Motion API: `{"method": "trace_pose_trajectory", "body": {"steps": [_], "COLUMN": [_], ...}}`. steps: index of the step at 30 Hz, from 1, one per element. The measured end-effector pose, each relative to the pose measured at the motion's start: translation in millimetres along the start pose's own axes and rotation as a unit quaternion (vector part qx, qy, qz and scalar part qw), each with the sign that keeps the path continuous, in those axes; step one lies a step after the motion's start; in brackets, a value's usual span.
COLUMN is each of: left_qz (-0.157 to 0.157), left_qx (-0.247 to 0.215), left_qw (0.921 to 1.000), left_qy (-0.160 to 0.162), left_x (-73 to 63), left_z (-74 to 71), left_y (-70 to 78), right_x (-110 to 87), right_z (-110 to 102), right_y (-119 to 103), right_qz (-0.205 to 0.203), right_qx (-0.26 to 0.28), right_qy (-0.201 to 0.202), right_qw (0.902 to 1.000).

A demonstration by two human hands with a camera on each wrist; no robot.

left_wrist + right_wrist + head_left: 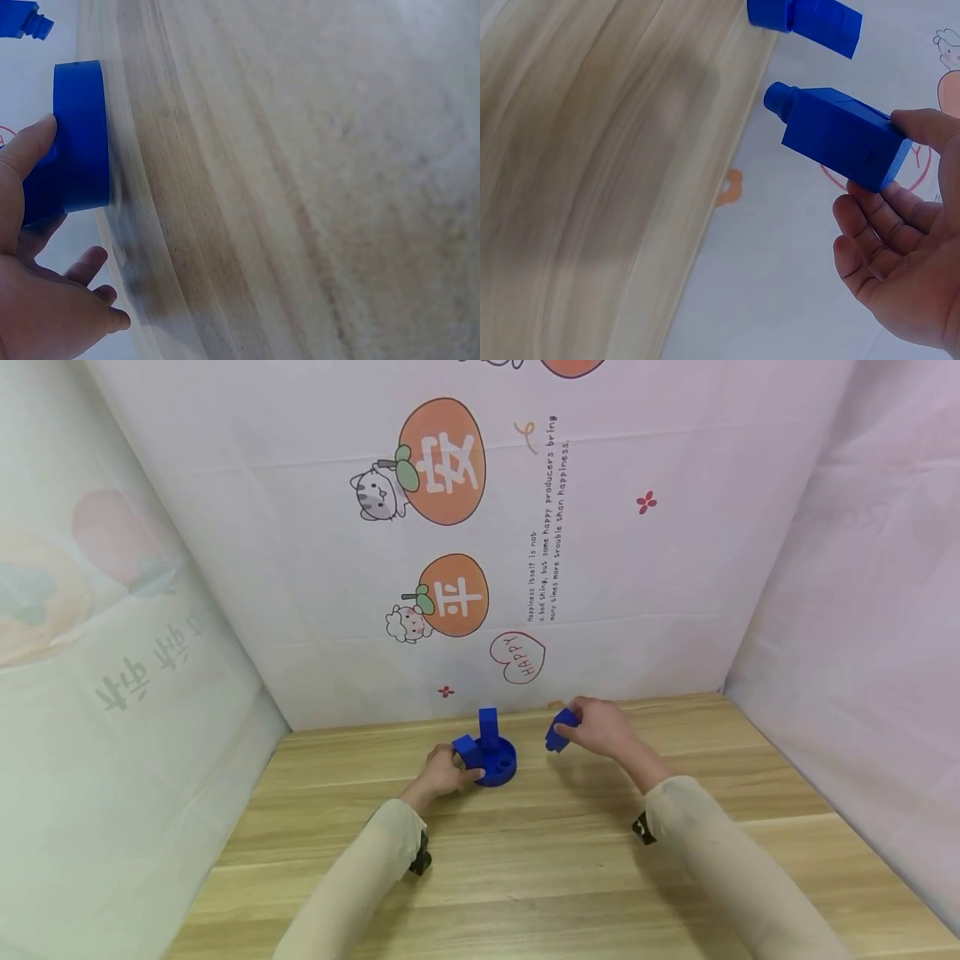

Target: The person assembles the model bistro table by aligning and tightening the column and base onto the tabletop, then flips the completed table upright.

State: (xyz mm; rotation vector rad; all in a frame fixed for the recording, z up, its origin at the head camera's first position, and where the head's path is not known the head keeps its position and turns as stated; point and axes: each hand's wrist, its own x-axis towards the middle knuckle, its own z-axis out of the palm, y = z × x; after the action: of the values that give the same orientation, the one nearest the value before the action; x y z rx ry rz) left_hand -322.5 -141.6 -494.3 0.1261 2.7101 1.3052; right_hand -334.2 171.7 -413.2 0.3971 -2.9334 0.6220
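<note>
A round blue base (498, 774) with a raised rim and a hole in its floor rests on the table. Two blue rectangular blocks stand up from it: one at the back (488, 727), the other on the left (467, 749). My left hand (440, 774) grips the base's left side, the thumb near its front rim; the left wrist view shows the base's side (84, 139). To the right, above the table, my right hand (600, 727) pinches a blue bottle-shaped block (844, 135) by its flat end. That block is tilted, its round neck pointing down towards the table, apart from the base.
The wood-grain table (525, 877) ends at a white printed cloth (600, 610) just behind the base. More white cloth hangs at the left (112, 760) and right (862, 652). A small orange print (730, 187) shows low on the back cloth.
</note>
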Motion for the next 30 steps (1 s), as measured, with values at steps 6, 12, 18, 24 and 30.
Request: {"method": "trace_pose_trajectory", "body": {"steps": [6,12,18,24,30], "left_qz": [0.013,0.003,0.005,0.003,-0.004], "left_qx": [0.017,0.015,0.015,0.015,0.020], "left_qw": [0.9998,0.9999,0.9999,0.9999,0.9998], "left_qy": [0.000,-0.002,-0.002,0.003,0.005], "left_x": [-0.2,-1.2,-1.1,0.7,0.8], "left_z": [0.2,0.9,1.0,1.8,1.9], "left_y": [-0.1,1.1,1.3,0.3,-0.4], "right_x": [1.4,3.4,5.4,6.3,7.8], "right_z": [4,9,15,18,20], "right_y": [-10,-19,-28,-37,-48], "right_qz": [-0.012,-0.027,-0.029,-0.035,-0.050], "right_qx": [0.002,0.012,0.017,0.016,0.017], "right_qy": [0.001,-0.005,-0.010,-0.004,-0.004], "right_qw": [0.9999,0.9995,0.9994,0.9993,0.9986]}}
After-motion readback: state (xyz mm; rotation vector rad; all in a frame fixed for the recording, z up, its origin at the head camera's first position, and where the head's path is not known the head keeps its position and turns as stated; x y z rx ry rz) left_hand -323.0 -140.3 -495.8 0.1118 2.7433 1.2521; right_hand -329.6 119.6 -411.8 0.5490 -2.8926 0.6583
